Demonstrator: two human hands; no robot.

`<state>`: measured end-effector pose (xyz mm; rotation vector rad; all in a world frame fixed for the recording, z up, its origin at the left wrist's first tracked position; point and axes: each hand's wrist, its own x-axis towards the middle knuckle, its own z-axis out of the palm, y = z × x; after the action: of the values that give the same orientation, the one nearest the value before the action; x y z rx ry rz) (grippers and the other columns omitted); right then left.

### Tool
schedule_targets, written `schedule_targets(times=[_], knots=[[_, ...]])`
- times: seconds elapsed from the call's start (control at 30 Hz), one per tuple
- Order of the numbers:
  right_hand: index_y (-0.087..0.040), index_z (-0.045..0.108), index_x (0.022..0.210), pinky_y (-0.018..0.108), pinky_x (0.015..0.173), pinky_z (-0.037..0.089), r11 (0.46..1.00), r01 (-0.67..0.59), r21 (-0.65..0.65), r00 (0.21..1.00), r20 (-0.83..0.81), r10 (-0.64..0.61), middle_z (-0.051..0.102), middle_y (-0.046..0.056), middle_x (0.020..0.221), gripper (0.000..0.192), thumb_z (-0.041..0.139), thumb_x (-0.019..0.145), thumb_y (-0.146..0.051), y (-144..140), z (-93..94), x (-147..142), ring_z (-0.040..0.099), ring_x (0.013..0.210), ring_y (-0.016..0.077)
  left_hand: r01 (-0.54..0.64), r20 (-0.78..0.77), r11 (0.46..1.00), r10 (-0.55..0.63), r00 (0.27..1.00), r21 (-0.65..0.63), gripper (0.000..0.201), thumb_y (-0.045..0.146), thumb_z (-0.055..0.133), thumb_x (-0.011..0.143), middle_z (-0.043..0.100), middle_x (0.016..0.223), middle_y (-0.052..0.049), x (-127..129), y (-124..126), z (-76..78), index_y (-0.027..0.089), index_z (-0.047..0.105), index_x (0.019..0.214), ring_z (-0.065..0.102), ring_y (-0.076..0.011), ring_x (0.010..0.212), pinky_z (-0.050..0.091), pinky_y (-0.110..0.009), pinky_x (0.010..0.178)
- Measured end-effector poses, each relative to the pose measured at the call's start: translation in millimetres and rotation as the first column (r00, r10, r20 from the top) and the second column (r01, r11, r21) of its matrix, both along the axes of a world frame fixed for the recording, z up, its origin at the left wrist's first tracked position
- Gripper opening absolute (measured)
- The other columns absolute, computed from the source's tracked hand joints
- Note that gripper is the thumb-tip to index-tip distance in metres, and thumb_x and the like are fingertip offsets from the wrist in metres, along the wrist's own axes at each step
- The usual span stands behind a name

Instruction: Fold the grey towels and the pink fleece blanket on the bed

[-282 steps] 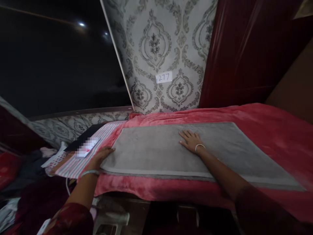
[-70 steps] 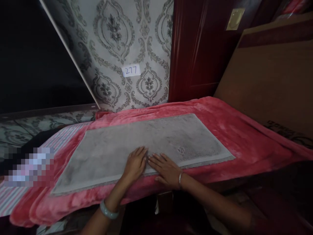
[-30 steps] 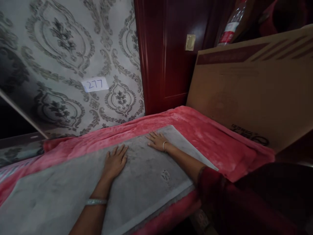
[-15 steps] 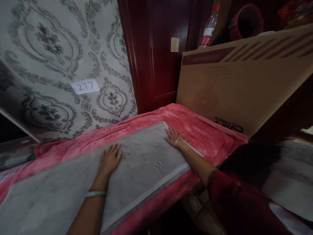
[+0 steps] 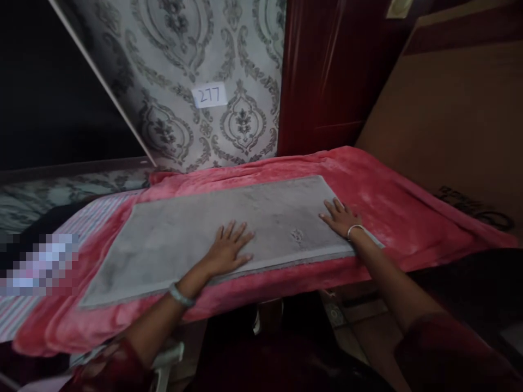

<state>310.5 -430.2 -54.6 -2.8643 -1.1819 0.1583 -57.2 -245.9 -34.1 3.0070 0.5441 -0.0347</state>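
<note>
A long grey towel (image 5: 180, 228) lies spread flat, with a pale border band along its near edge and a small emblem toward its right end. It rests on a pink plush blanket (image 5: 379, 190). My left hand (image 5: 229, 247) lies on the towel near its front edge, right of the towel's middle, fingers spread. Near the towel's right end, my right hand (image 5: 341, 218) is also flat with its fingers apart, palm down on the cloth. Neither hand grips anything.
A large cardboard box (image 5: 461, 114) stands behind the blanket at right. Striped cloth (image 5: 110, 209) shows beyond the blanket's left end. At upper left is a dark screen-like panel (image 5: 69, 92). A paper marked 277 (image 5: 210, 95) is on the patterned wall.
My view has swung left and down, so the towel's whole left end now shows. My left hand now lies closer to the towel's near edge; my right hand remains at its right end.
</note>
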Motion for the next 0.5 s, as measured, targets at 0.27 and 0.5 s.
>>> schedule_targets(times=[0.27,0.5], knots=[[-0.026,0.025,0.161,0.068,0.111,0.027,0.999,-0.010,0.034,0.999,-0.036,0.011,0.008,0.010,0.169,0.078,0.013,0.096,-0.067,-8,-4.7,-1,0.018,0.150,0.0389,-0.103,0.051,0.976,0.115,0.992,-0.192,0.054,0.049,0.028,0.103,0.037,0.161,0.000,-108,-24,35.0,0.034,0.040,0.153,0.029,-0.0196,0.151,0.027,-0.044,0.123],[-0.022,0.022,0.162,0.068,0.112,0.022,0.997,-0.032,0.064,0.997,-0.070,0.037,0.008,0.011,0.169,0.082,0.007,0.095,-0.067,-14,-0.7,-8,0.015,0.150,0.0397,-0.580,0.015,0.807,0.582,0.813,0.107,0.065,0.051,0.042,0.099,0.017,0.168,-0.009,-137,22,11.9,0.027,0.030,0.158,0.012,-0.0355,0.155,0.016,-0.063,0.121]])
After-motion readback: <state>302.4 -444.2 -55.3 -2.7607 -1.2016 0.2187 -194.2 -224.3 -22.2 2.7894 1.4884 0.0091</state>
